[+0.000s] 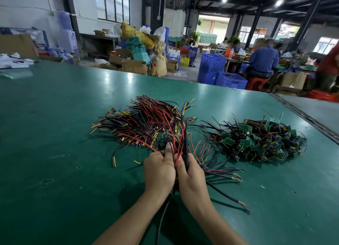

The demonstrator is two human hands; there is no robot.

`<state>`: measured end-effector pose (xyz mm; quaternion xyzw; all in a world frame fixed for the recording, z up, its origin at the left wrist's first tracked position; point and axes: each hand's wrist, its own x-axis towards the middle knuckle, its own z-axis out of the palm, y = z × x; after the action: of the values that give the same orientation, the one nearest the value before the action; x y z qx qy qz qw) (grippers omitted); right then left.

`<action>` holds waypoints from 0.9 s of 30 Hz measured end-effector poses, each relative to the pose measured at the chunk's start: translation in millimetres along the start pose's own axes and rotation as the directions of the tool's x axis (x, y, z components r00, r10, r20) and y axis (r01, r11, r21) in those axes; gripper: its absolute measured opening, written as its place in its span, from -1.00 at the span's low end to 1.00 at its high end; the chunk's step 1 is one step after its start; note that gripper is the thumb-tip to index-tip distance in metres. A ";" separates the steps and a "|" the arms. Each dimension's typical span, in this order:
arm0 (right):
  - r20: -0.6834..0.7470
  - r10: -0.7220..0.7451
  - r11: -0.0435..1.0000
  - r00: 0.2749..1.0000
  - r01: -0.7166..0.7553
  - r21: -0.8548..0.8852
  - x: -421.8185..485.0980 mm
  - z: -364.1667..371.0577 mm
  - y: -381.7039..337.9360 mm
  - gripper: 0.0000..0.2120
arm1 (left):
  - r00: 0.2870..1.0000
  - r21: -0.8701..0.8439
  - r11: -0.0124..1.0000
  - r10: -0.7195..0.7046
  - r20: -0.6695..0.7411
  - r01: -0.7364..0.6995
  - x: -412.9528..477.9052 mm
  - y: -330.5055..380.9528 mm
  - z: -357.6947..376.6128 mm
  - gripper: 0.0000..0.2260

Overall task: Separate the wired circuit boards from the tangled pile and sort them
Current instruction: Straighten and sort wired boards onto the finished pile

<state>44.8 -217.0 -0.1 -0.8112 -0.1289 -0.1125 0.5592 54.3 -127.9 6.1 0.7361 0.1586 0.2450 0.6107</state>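
Observation:
A tangled pile of red, black, blue and yellow wires (146, 123) lies mid-table, with boards half hidden under it. To its right sits a second heap of small green circuit boards (260, 142) with short black leads. My left hand (158, 171) and my right hand (190, 176) are pressed side by side just in front of the wire pile. Both grip one upright bundle of wires (180, 145) that fans out above the fingers and trails out past my wrists. Any boards inside the bundle are hidden by my hands.
The green table (55, 153) stretches wide to the left and front. A seam (302, 114) divides it from a grey table on the right. Beyond the far edge stand blue crates (220, 74), cardboard boxes (134, 65) and seated people (262, 61).

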 end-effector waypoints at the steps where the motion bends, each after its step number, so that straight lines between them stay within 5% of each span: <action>1: 0.000 -0.009 1.000 1.000 0.009 -0.015 -0.2 -0.2 0.3 -0.80 | 1.000 -0.006 1.000 -0.013 0.003 0.013 0.7 0.7 0.3 -0.44; 10: 0.024 -0.104 0.995 0.994 0.104 0.015 -0.3 -0.3 6.9 -0.83 | 0.980 -0.371 0.921 -0.053 0.192 0.122 3.3 -2.2 4.8 -0.59; 27: 0.010 -0.013 0.989 1.000 0.011 0.147 3.1 2.2 10.4 -0.72 | 0.983 -0.383 0.912 -0.093 0.156 0.146 1.6 -2.7 7.8 -0.46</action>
<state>51.3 -218.3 -8.9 -0.7676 -0.1446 -0.1018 0.6160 60.1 -132.9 2.7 0.6024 0.1097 0.1839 0.7690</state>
